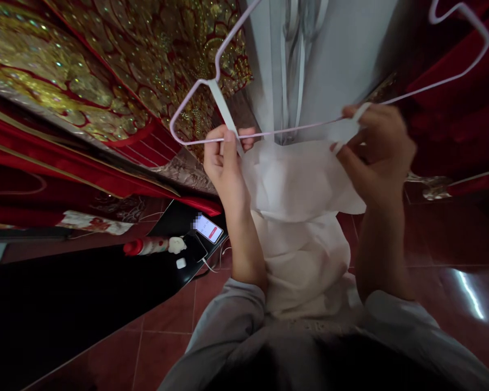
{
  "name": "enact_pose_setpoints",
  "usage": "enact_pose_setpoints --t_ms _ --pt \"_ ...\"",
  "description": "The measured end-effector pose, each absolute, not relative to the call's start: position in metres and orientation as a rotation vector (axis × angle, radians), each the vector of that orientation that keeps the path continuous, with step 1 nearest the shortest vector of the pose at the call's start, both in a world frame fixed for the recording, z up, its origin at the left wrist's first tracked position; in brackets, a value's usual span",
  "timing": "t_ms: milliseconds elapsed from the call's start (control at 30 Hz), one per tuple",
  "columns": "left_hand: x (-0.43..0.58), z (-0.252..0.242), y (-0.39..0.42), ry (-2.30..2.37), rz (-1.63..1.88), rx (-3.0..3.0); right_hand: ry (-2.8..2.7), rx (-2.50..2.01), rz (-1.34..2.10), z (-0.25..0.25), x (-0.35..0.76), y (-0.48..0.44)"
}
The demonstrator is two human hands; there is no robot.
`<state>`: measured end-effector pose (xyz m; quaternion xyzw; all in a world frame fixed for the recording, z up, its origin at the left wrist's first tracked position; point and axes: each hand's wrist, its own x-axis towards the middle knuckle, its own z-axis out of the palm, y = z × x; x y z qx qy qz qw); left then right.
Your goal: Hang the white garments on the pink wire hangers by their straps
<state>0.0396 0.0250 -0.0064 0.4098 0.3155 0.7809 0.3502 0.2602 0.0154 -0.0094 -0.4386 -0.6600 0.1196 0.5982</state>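
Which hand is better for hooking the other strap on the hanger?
Probably the right hand: it holds the loose strap near the hanger. The left hand grips the hanger beside the hooked strap.

Dim rm: red tile flr (163, 339) w/ bright glare (468, 293) at rt, blk tabletop (85, 293) at lt.

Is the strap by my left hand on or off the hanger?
On: the strap's top sits at a bend in the hanger, running down to your left hand.
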Motion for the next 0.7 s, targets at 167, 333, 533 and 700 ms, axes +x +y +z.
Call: enact_pose_setpoints --t_ms 167,333,533,700 --pt "0.033 -0.003 0.023 0.813 1.992 1.069 -1.286 -1.034 0.079 0.003 0.313 0.025" --pt "0.032 -0.005 0.024 0.785 1.998 1.093 -1.443 -0.989 0.166 0.020 0.339 0.042" --pt "0.028 -0.005 0.025 0.822 1.983 1.091 -1.661 -1.093 0.080 0.054 0.327 0.052" --pt "0.029 -0.004 0.022 0.898 1.961 1.042 -1.620 -1.181 0.045 0.064 0.315 0.055"
